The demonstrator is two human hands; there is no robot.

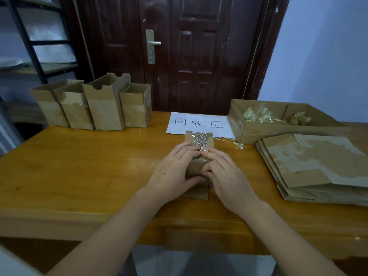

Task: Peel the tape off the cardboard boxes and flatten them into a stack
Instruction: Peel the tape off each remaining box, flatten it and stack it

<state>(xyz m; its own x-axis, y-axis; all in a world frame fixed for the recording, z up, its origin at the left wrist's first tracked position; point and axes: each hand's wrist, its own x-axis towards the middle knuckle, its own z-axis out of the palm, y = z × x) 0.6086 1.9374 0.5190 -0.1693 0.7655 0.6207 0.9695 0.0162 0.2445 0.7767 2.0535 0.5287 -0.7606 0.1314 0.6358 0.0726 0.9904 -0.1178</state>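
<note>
both hands hold a small box at mid tabletop: left hand wraps its side, thumb under; right hand pinches the clear tape on top. four open boxes stand far left, a flat stack lies right.

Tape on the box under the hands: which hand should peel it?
Right, probably: the right hand has fingertips at the crinkled tape, while the left hand grips the box, steadying it.
</note>
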